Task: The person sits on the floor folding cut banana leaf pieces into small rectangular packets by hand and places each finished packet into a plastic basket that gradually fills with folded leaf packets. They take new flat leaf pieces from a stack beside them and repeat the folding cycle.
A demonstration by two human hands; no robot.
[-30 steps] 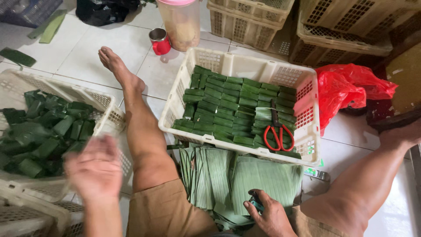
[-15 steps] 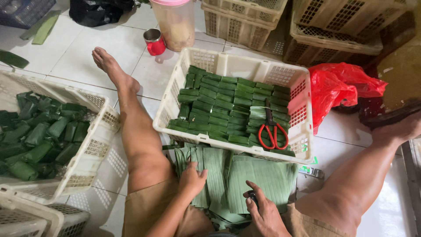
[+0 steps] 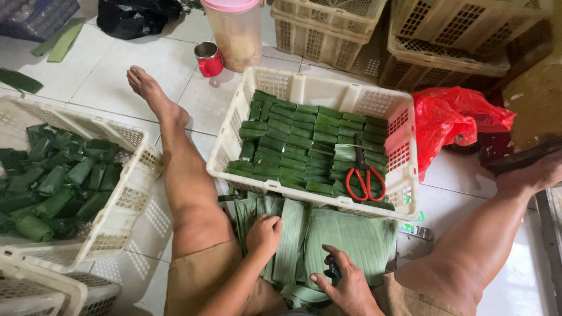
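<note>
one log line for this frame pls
left hand: on leaf stack | right hand: on stack, holds dark tool | scissors: in crate

I wear tan cloth shorts (image 3: 199,281) that end above my knees. My legs and feet are bare, and no sleeves cover my forearms. My left hand (image 3: 264,234) and right hand (image 3: 349,285) carry no gloves.

Stack of green leaf strips (image 3: 345,240), flat on floor between the legs, just before white crate; overlapping, ribbed lengthwise.
</note>
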